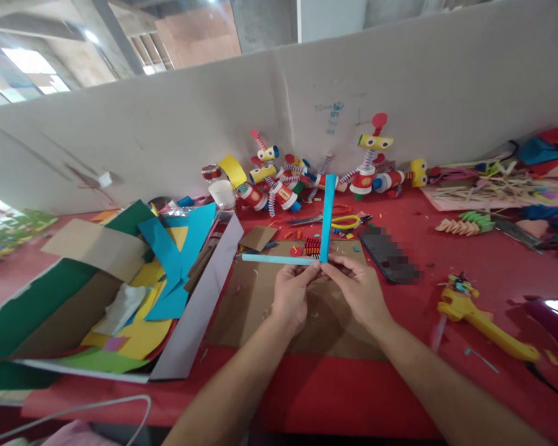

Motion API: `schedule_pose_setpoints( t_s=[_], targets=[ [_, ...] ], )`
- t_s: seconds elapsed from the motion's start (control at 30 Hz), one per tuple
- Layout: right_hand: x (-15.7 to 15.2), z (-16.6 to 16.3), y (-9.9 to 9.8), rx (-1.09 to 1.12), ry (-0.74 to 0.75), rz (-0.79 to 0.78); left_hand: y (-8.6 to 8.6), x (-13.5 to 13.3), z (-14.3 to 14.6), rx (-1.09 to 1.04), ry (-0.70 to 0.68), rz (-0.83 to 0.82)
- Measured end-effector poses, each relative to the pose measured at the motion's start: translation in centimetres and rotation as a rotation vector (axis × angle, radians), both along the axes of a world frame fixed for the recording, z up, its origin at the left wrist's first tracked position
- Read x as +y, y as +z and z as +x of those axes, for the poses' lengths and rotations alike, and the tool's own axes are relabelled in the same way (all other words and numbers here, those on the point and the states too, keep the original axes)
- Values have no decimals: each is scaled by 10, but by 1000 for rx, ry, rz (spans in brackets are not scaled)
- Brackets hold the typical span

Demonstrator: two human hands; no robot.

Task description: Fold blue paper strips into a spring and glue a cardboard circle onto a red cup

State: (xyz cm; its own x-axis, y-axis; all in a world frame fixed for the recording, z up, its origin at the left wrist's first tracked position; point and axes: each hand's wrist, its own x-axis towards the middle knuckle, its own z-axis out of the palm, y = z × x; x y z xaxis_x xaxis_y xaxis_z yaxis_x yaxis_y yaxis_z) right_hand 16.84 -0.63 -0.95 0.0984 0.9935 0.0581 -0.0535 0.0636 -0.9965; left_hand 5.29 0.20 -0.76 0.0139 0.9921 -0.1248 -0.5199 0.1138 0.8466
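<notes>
Two blue paper strips meet at a corner between my hands. One paler strip (279,259) stretches out to the left, and a brighter blue strip (327,217) points away from me. My left hand (294,292) pinches the corner end of the pale strip, fingers closed. Beside it, my right hand (357,286) pinches the near end of the bright strip. Both hands are over a brown cardboard sheet (246,310). Just beyond them lie a red folded paper spring (313,246) and a red paper disc (296,251).
On the left stands a box (204,310) of coloured paper. A phone (384,254), yellow-handled scissors (346,221) and a yellow glue gun (488,325) lie on the red table (344,396). Paper-cup figures (363,179) line the back wall.
</notes>
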Motion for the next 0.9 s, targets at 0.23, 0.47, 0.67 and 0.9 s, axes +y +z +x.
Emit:
schedule_pose_setpoints(
  t_s=[0.23,0.47,0.67,0.9],
  targets=[
    [0,2,-2,7,-17,10,3,-1,0,-6,-27,0],
    [0,5,-1,-261,25,251,5,6,-11,-149,-107,-227],
    [-3,6,0,-594,-96,511,8,6,-13,-177,-126,-265],
    [-5,8,-2,-647,-86,543,10,4,-11,-139,-151,-225]
  ],
)
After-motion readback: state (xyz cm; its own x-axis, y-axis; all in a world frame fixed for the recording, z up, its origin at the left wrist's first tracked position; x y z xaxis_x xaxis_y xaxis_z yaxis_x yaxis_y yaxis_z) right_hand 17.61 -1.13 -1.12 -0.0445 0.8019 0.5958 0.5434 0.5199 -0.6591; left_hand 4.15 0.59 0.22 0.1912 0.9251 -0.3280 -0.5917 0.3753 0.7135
